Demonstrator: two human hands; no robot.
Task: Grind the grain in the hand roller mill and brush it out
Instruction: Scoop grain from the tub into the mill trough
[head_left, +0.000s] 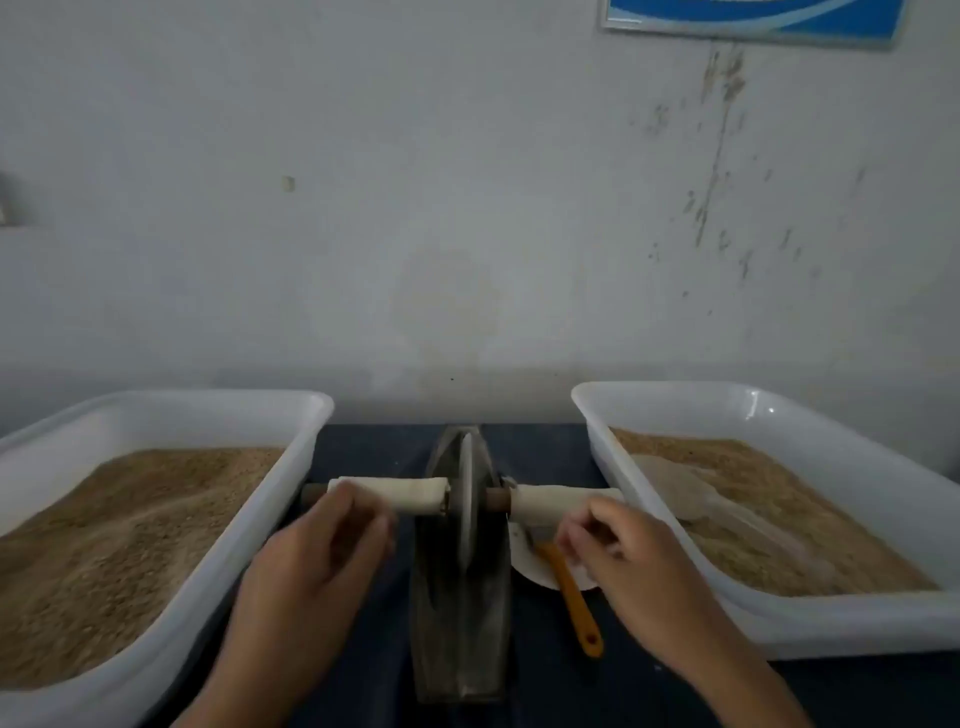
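Note:
The hand roller mill is a dark boat-shaped metal trough (460, 613) with a thin metal wheel (466, 499) standing in it on a wooden axle. Both axle ends are wrapped in white cloth: the left handle (410, 491) and the right handle (556, 498). My left hand (317, 551) is blurred, its curled fingers over the near side of the left handle. My right hand (623, 551) sits just below the right handle with loosely curled fingers and holds nothing. An orange-handled brush (571, 597) lies on a small white plate (535, 571) under my right hand.
Two white plastic tubs (270, 499) (769, 618) of brown grain flank the mill on a dark table (374, 452). A pale translucent scoop-like piece (675, 488) lies on the grain in the right tub. A grey wall stands close behind.

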